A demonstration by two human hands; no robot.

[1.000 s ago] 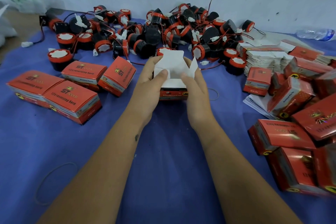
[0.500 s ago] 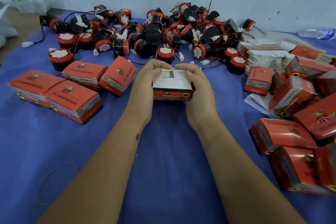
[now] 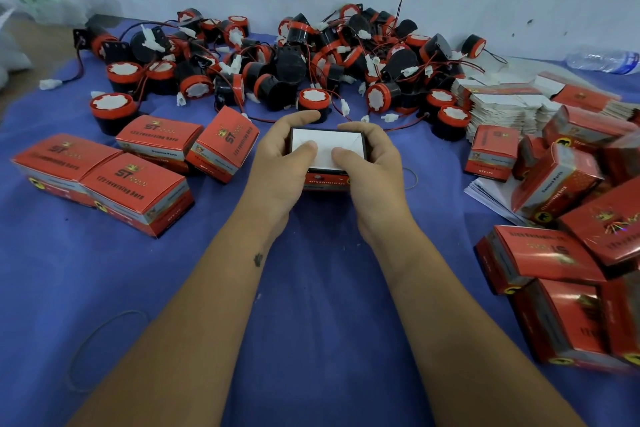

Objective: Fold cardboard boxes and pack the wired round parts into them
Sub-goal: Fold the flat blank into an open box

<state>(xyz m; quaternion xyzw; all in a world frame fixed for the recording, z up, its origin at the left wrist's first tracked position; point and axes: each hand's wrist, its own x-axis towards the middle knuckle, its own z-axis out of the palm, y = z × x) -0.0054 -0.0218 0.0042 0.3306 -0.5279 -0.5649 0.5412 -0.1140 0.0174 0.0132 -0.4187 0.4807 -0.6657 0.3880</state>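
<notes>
Probably a small packing workshop: a blue cloth [image 3: 311,305] against a bare wall, red boxes [image 3: 135,189] at both sides, wired round parts [image 3: 294,62] heaped across the top.

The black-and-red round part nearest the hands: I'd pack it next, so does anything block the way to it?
Nothing visible does: the black-and-red round part lies just beyond the left hand, which grips the red cardboard box.
</notes>
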